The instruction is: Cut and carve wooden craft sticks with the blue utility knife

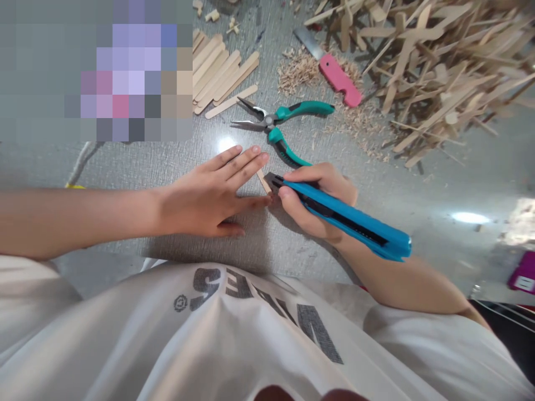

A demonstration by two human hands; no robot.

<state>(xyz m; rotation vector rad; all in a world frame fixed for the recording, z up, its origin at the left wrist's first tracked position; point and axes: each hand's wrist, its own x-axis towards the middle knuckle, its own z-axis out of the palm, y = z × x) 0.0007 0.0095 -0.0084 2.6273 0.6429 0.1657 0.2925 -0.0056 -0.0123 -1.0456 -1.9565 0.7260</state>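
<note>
My left hand lies flat on the grey table, fingers stretched out and spread. Under and between its fingertips is a small wooden craft stick, mostly covered by the hand. My right hand is closed around a blue utility knife, its handle slanting down to the right. The knife's tip meets the stick beside my left index finger; whether the blade has cut in, I cannot tell. Just beyond both hands rest needle-nose pliers with green and black handles, jaws apart.
Several loose craft sticks lie behind the pliers. A pink-handled folding blade sits over wood shavings. A big heap of sticks fills the far right. At the right edge is a purple object. The upper left is pixelated.
</note>
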